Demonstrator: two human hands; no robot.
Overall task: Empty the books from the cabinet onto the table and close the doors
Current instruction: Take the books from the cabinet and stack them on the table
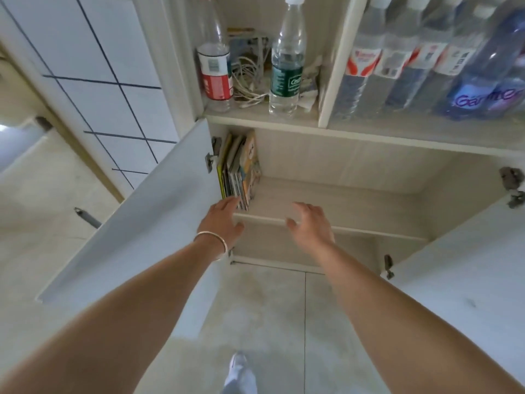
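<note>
Both doors (136, 211) are open. The books (238, 169) stand at 10 o'clock on the shelf (341, 203). The left hand (223, 220) almost touches them, the right hand (309, 223) is near; both open, holding nothing. No table shows.

Bottles (286, 66) (upright) and tangled cables (248, 81)

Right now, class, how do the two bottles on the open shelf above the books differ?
The left bottle wears a red and white label; the right bottle wears a dark green one. The left bottle's cap looks red, the right bottle's white. The right bottle stands nearer the shelf's front edge. Both are clear plastic and upright.
</note>
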